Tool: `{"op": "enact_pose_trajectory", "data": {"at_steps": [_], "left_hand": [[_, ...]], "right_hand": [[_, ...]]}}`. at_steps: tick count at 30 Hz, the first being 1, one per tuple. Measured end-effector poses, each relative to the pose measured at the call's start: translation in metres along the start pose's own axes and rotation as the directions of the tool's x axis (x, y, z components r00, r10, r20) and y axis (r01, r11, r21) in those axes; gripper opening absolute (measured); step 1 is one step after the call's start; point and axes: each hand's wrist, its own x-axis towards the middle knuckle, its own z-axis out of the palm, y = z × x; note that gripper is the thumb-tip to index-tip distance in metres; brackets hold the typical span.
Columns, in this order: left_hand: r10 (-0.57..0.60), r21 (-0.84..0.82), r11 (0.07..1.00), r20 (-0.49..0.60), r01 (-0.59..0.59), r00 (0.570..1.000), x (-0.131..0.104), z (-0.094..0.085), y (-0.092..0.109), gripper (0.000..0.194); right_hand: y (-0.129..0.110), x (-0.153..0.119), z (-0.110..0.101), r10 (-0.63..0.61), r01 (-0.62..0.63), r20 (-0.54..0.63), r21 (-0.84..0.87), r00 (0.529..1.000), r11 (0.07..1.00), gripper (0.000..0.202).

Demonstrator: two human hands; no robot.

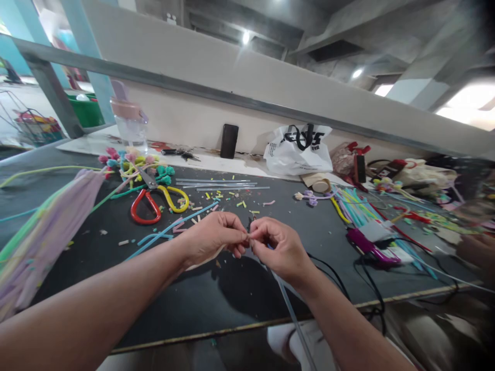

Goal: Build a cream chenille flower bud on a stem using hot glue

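Observation:
Above the dark table [162, 304], my left hand [216, 237] and my right hand [280, 250] meet at their fingertips, both pinched closed. What lies between the fingers is too small to make out. A translucent stick [288, 301] runs from under my right hand down over the table's front edge. Blue strips [166, 234] lie left of my left hand. Beyond them are scissors [150, 193] with one red and one yellow handle. Small cut pieces [242, 204] are scattered behind my hands.
Clear sticks [224, 184] lie at the back. A bottle [130, 123], a phone [229, 140] and a white bag [299, 149] stand along the wall. To the right are a purple tool [371, 247] with black cables and colored strips. Pastel strips [58, 226] lie left.

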Motion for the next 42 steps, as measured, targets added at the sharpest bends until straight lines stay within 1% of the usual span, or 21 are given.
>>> {"op": "enact_pose_trajectory", "data": {"at_steps": [4,5,8,9,14,18,25,32,39,42], "left_hand": [[0.004,-0.007,1.000,-0.010,-0.004,1.000,0.000,0.000,-0.003,0.011],[0.011,-0.005,1.000,-0.006,-0.011,1.000,0.001,0.000,-0.003,0.011],[0.033,0.013,0.999,-0.005,-0.033,0.999,0.002,-0.002,-0.003,0.013],[0.039,0.018,0.999,-0.005,-0.039,0.999,0.002,-0.003,-0.002,0.013],[0.038,0.049,0.998,-0.015,-0.037,0.999,0.002,-0.003,0.000,0.015],[0.036,0.032,0.999,-0.015,-0.035,0.999,0.002,-0.002,0.000,0.016],[-0.040,-0.041,0.998,0.050,0.042,0.998,0.002,-0.006,-0.003,0.017],[-0.115,-0.047,0.992,0.060,0.118,0.992,0.001,-0.007,-0.001,0.019],[-0.082,0.006,0.997,0.009,0.082,0.997,-0.001,-0.003,-0.003,0.014],[-0.075,0.030,0.997,0.004,0.075,0.997,0.000,-0.002,-0.004,0.015]], "right_hand": [[0.003,-0.001,-0.001,0.033,-0.033,0.021,-0.002,0.999,0.999,0.006],[0.003,-0.002,-0.001,0.049,-0.049,0.028,0.002,0.998,0.999,0.008],[0.004,-0.002,-0.003,0.087,-0.087,0.046,0.001,0.995,0.996,0.020],[0.003,-0.002,-0.003,0.093,-0.093,0.049,-0.012,0.994,0.996,0.020],[-0.001,0.000,-0.004,0.129,-0.126,0.038,-0.087,0.991,0.988,0.009],[-0.003,0.001,-0.005,0.139,-0.134,0.038,-0.128,0.989,0.983,0.003],[-0.002,0.001,-0.006,0.099,-0.085,0.087,-0.156,0.991,0.984,0.006],[0.004,-0.002,-0.002,0.024,-0.005,0.114,-0.167,0.993,0.986,0.010],[0.001,-0.001,0.003,0.007,0.006,0.072,-0.172,0.997,0.985,0.012],[0.004,-0.003,0.005,0.054,-0.048,0.044,-0.122,0.998,0.991,0.011]]}}
